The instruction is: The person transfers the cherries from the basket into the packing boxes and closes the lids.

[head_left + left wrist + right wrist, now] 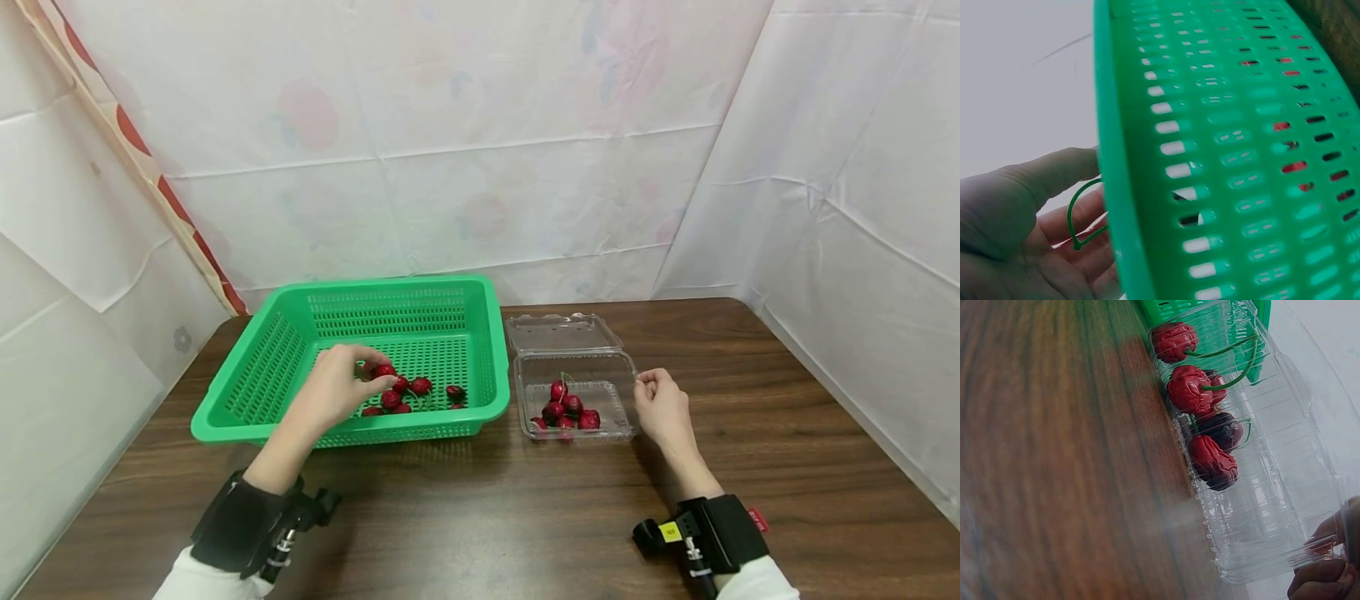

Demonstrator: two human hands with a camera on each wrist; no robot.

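Over the near part of the green basket, my left hand pinches a dark red cherry between thumb and fingers. In the left wrist view a green stem curves out beside that hand, while the basket wall hides the fingertips. More cherries lie below in the basket. My right hand pinches the right rim of a clear plastic clamshell box. Several cherries sit together inside it; a wrinkled one shows in the right wrist view.
Basket and box stand side by side on a brown wooden table. The box's lid is folded back away from me. A white sheet hangs behind the table, with more sheeting at both sides.
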